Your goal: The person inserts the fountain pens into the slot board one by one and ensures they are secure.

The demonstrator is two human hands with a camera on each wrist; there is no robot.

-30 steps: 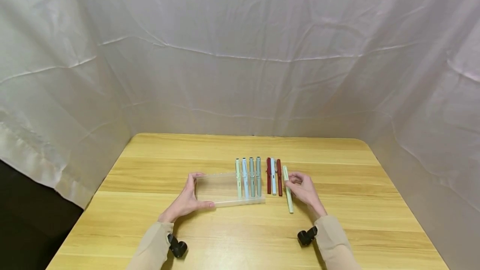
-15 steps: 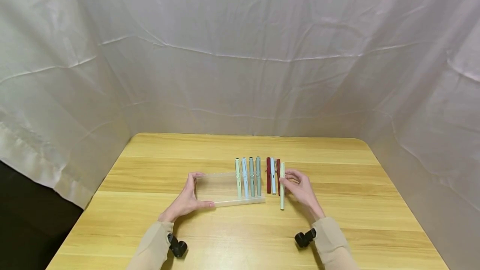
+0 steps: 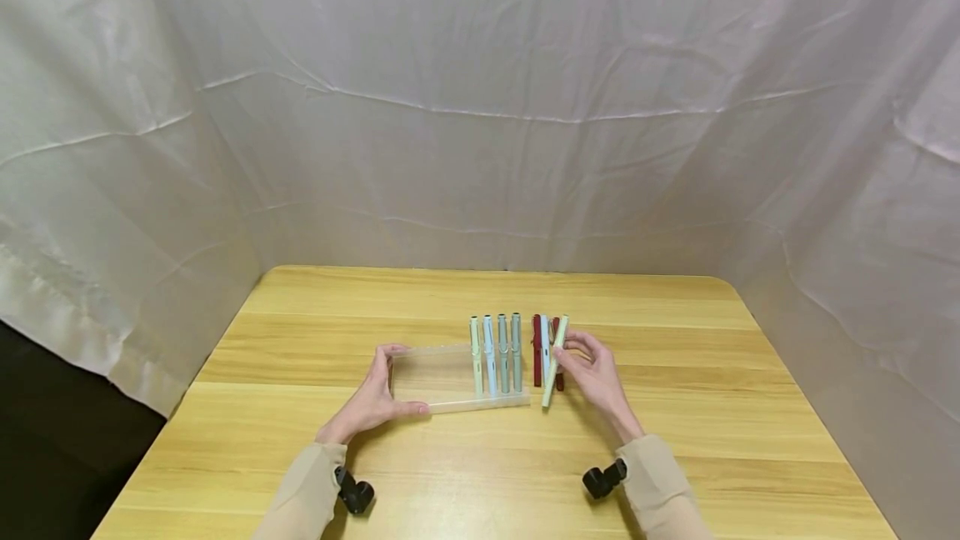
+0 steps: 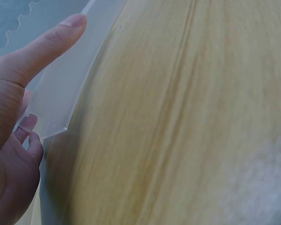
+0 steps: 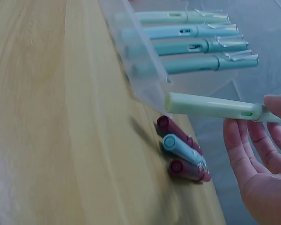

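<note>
My left hand grips the left end of a clear plastic pen tray, thumb over its front wall. In the tray's right part lie a pale green pen, a light blue pen and two grey-green pens, side by side. My right hand pinches another pale green pen between thumb and fingers. That pen is tilted and raised just right of the tray, over the loose pens. Below it, two dark red pens lie on the table with a light blue pen between them.
The wooden table extends around the tray on all sides. Pale curtains hang behind it and at both sides. A black wrist camera sits on each sleeve.
My right hand has lifted the pale green pen and moved it left towards the tray, over the loose pens, and the pen has turned. The left hand and tray have stayed put.
</note>
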